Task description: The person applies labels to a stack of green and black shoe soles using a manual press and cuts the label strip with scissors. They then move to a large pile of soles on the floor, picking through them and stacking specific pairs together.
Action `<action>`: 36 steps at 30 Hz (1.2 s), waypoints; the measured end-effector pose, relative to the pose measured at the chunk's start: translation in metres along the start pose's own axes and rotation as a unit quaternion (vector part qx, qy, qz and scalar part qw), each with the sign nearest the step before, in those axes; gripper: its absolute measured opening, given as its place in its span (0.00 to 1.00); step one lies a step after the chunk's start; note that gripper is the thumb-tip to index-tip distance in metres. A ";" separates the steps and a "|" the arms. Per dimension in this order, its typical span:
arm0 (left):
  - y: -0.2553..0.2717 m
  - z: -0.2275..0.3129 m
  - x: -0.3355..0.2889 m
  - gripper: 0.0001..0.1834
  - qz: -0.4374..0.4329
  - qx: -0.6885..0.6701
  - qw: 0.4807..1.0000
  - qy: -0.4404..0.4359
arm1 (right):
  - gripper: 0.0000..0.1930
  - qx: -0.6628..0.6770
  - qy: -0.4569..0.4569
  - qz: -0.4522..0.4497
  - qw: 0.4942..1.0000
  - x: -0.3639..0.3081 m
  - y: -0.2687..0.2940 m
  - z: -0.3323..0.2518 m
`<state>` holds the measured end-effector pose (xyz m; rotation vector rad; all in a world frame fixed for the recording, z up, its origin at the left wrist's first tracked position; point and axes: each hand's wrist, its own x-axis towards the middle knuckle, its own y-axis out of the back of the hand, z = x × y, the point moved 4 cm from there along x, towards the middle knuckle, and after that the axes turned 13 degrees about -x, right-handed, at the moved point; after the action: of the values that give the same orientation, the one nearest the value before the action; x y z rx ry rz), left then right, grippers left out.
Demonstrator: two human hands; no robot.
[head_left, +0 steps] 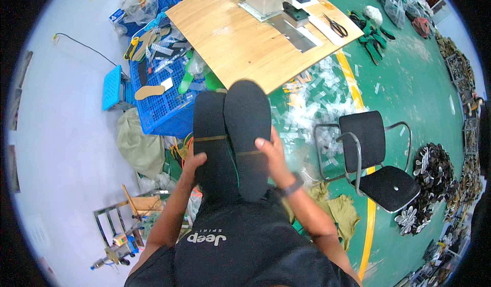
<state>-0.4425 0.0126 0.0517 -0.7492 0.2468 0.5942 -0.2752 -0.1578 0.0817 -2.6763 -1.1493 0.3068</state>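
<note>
Two bundles of black insoles stand side by side in front of my body, each with a tan band around its middle. My left hand (191, 163) grips the outer edge of the left insole bundle (209, 118), thumb lying on its face. Around the outer edge of the right insole bundle (248, 113) my right hand (274, 156) is closed, its thumb by the band. The right bundle reaches a little higher and overlaps the table's near corner in view. Most fingers of both hands are hidden behind the bundles. A thin green strand hangs between them.
Ahead is a wooden table (220, 36) with scissors (335, 26) and a black-topped block (295, 14). Left of it, a blue crate (158, 113) bears loose insoles. At right stands a black chair (386, 185); white scraps (322, 93) litter the green floor.
</note>
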 end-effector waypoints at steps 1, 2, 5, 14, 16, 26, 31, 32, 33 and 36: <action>0.026 0.015 0.035 0.40 0.018 0.007 0.999 -0.047 | 0.39 -0.006 0.039 -0.005 0.999 0.035 -0.004 -0.009; 0.046 0.031 0.074 0.38 0.032 0.011 0.995 -0.095 | 0.38 -0.006 0.051 0.004 0.999 0.072 -0.008 -0.015; 0.002 0.121 0.189 0.45 -0.064 0.004 0.995 -0.079 | 0.36 -0.002 0.089 0.054 0.995 0.184 -0.024 -0.023; 0.044 0.246 0.522 0.39 -0.170 0.404 0.891 0.120 | 0.36 -0.220 -0.063 0.320 0.919 0.438 -0.014 0.085; 0.057 0.242 0.551 0.39 -0.182 0.439 0.868 0.146 | 0.37 -0.323 -0.092 0.351 0.874 0.455 -0.006 0.112; 0.013 0.252 0.609 0.28 -0.158 0.487 0.851 -0.120 | 0.47 -0.314 -0.029 0.424 0.849 0.504 -0.057 0.109; -0.004 0.260 0.672 0.30 -0.148 0.654 0.730 -0.134 | 0.49 -0.316 -0.045 0.476 0.819 0.550 -0.063 0.106; 0.001 0.260 0.688 0.25 -0.230 0.710 0.653 -0.130 | 0.49 -0.331 -0.034 0.463 0.822 0.559 -0.061 0.112; 0.025 0.263 0.703 0.21 -0.333 0.693 0.578 -0.272 | 0.49 -0.348 -0.027 0.450 0.822 0.559 -0.062 0.120; 0.053 0.275 0.685 0.22 -0.297 0.821 0.291 -0.392 | 0.43 -0.311 -0.014 0.320 0.895 0.473 -0.075 0.110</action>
<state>0.0823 0.5215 -0.0656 1.5576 -0.4111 -0.3015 -0.0377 0.2511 -0.0527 -3.5807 -0.3389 0.0691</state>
